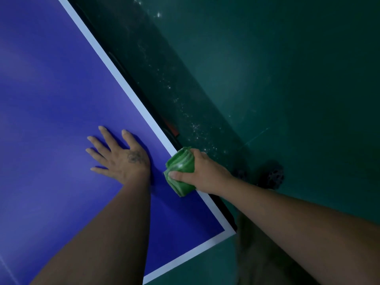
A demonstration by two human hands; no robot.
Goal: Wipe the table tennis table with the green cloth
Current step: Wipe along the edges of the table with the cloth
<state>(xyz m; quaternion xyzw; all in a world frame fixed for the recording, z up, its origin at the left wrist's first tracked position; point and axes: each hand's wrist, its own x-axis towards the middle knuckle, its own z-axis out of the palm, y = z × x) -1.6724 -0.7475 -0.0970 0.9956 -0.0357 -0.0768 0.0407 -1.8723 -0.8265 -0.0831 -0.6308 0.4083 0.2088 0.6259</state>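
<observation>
The table tennis table (51,89) runs out of the picture at the left, top and bottom edges, so only one corner shows. The right hand (203,171) covers part of the green cloth (182,163), and its fingertips, apart from the thumb's, are out of sight behind the cloth. The palm of the left hand (123,159) lies unseen against the table, and a dark mark (134,157) on its back is too blurred to make out. The left forearm (107,233) is cut off by the bottom edge, the right forearm (298,219) by the right edge. Under the table's rim a red thing (172,128) is mostly hidden. On the floor (298,79), a dark shape (272,176) and pale specks (195,128) cannot be told
</observation>
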